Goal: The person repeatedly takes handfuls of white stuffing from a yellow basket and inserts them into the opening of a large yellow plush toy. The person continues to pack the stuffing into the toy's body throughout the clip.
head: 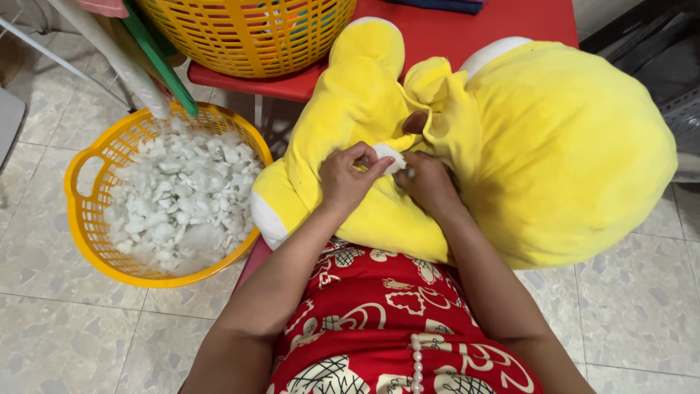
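A large yellow plush toy (569,146) with white trim lies across my lap and against the red table. My left hand (348,179) pinches a small tuft of white stuffing (389,156) at an opening in the toy's yellow fabric. My right hand (428,182) presses at the same opening, fingers curled on the fabric and touching the tuft. Both hands meet at the middle of the toy's body.
A yellow plastic basket (87,182) full of white stuffing pieces (182,197) sits on the tiled floor to my left. A second yellow basket (248,36) stands on the red table (467,29). White and green poles (146,66) lean over the floor basket.
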